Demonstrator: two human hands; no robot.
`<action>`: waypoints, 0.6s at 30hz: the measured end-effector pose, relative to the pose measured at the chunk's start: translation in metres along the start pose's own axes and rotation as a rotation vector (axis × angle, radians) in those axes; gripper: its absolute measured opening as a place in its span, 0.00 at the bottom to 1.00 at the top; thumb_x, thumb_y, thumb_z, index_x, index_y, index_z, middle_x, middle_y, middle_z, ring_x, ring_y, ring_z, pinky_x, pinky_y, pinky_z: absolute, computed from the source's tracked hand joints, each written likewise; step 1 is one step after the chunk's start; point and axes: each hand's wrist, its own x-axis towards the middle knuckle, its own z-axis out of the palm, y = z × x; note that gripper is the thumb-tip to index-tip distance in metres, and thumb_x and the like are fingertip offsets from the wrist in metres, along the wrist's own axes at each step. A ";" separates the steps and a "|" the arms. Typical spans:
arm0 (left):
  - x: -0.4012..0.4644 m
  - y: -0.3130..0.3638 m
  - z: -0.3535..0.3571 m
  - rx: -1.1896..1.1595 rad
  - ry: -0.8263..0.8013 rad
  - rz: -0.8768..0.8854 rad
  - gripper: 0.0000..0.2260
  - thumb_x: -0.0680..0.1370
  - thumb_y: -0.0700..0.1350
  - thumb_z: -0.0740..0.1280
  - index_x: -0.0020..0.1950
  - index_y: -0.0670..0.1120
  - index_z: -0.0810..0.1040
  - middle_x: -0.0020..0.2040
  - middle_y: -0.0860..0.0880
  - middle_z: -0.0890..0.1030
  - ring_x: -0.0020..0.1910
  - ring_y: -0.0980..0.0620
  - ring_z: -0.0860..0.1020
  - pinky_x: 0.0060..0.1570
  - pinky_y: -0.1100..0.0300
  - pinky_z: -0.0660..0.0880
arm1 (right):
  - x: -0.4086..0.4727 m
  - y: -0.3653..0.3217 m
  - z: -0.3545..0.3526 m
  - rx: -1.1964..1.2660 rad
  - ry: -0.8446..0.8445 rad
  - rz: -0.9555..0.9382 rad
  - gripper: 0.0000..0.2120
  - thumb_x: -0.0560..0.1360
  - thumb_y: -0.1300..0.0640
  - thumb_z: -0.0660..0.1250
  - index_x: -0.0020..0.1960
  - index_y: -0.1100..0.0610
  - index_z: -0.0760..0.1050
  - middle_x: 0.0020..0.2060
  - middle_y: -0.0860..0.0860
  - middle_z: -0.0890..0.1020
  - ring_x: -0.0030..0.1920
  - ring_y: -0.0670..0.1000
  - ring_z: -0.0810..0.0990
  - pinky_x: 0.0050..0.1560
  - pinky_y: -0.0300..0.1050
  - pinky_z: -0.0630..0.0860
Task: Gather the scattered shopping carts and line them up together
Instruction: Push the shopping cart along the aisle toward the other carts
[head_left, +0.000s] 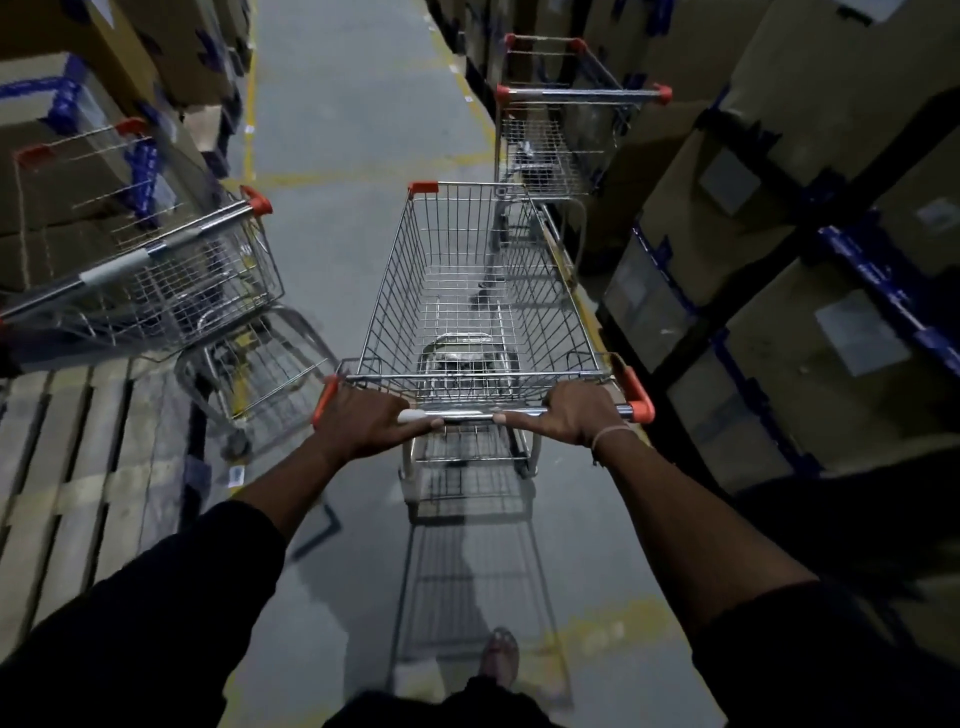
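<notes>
A wire shopping cart (475, 291) with orange corner caps stands straight in front of me in a dim warehouse aisle, its basket empty. My left hand (366, 421) and my right hand (576, 413) both grip its chrome handle bar, one toward each end. A second cart (171, 265) sits at the left, turned at an angle beside the shelving. A third cart (558, 130) stands ahead on the right, close against the racks, just beyond the nose of the cart I hold.
Tall racks with cardboard boxes (810, 218) line the right side, and more boxes (78, 93) fill the left. A wooden pallet (67, 467) lies at the lower left. The grey floor (353, 104) with yellow lines runs ahead between the carts.
</notes>
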 end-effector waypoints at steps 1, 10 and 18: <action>-0.003 -0.002 0.000 0.011 0.003 0.027 0.45 0.68 0.86 0.37 0.45 0.58 0.83 0.39 0.56 0.83 0.47 0.52 0.83 0.70 0.37 0.58 | -0.008 -0.004 0.004 0.003 0.009 0.016 0.42 0.66 0.13 0.54 0.28 0.53 0.64 0.24 0.51 0.71 0.27 0.52 0.72 0.32 0.46 0.68; -0.053 -0.022 0.008 -0.007 -0.006 0.257 0.42 0.71 0.85 0.41 0.47 0.56 0.83 0.38 0.53 0.81 0.43 0.50 0.81 0.70 0.34 0.64 | -0.103 -0.060 0.032 0.070 0.006 0.223 0.41 0.69 0.15 0.56 0.29 0.54 0.62 0.25 0.52 0.71 0.28 0.54 0.73 0.32 0.47 0.64; -0.106 -0.025 0.017 0.032 -0.010 0.391 0.40 0.71 0.85 0.43 0.42 0.56 0.81 0.35 0.55 0.78 0.50 0.50 0.85 0.73 0.30 0.58 | -0.197 -0.112 0.065 0.081 0.024 0.390 0.42 0.67 0.13 0.53 0.29 0.54 0.64 0.25 0.52 0.72 0.30 0.55 0.75 0.32 0.47 0.63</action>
